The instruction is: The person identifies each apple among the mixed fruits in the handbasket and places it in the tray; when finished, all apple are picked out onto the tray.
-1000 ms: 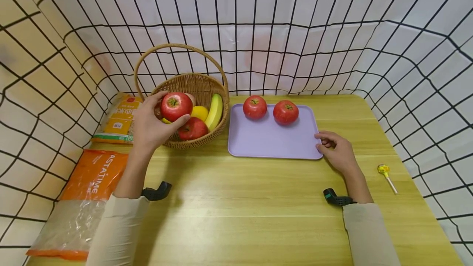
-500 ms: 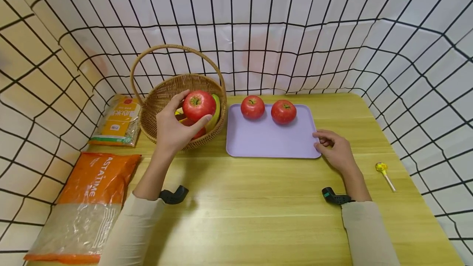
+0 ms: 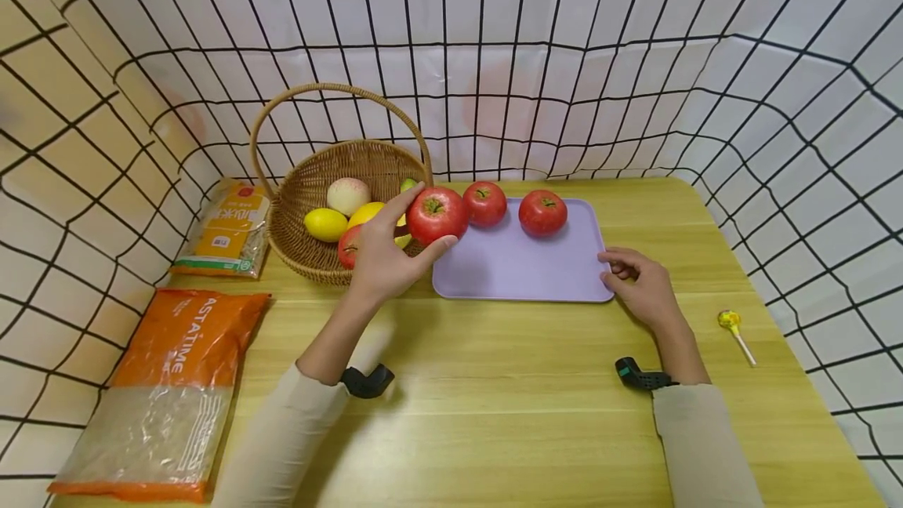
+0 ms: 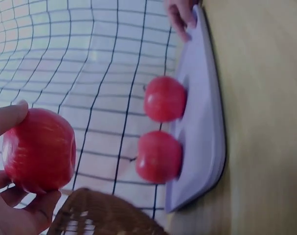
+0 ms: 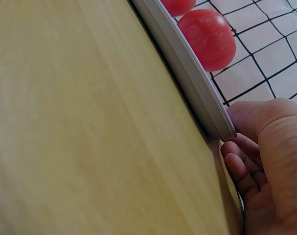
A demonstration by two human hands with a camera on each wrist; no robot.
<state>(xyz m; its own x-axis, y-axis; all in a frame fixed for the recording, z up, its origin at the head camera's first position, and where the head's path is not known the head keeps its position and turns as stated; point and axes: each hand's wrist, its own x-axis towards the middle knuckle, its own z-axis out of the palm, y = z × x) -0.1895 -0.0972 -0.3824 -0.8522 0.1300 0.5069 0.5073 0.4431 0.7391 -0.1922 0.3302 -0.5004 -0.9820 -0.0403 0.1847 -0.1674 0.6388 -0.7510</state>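
Observation:
A red apple (image 3: pixel 437 215) is held up in my left hand (image 3: pixel 386 257), thumb and fingers round its sides, over the gap between the wicker basket (image 3: pixel 282 234) and the purple tray (image 3: pixel 522 281). In the left wrist view the held apple (image 4: pixel 39 151) hangs clear of the tray. Two more red apples, the left one (image 3: pixel 485 204) and the right one (image 3: pixel 542 213), sit along the tray's back edge. My right hand (image 3: pixel 640 286) pinches the tray's right edge; the right wrist view has its thumb (image 5: pixel 246 117) at the rim and its other fingers curled below.
Inside the basket lie a peach (image 3: pixel 349 197), a lemon (image 3: pixel 325 224), another red apple (image 3: pixel 349 246) and other yellow fruit, partly hidden. Two packets, one yellow (image 3: pixel 224 230) and one orange (image 3: pixel 190 343), lie at the left. A lollipop (image 3: pixel 735 335) lies far right.
My left hand has carried the apple rightward from over the basket to the tray's left edge, uncovering the peach and lemon. My right hand keeps its place at the tray.

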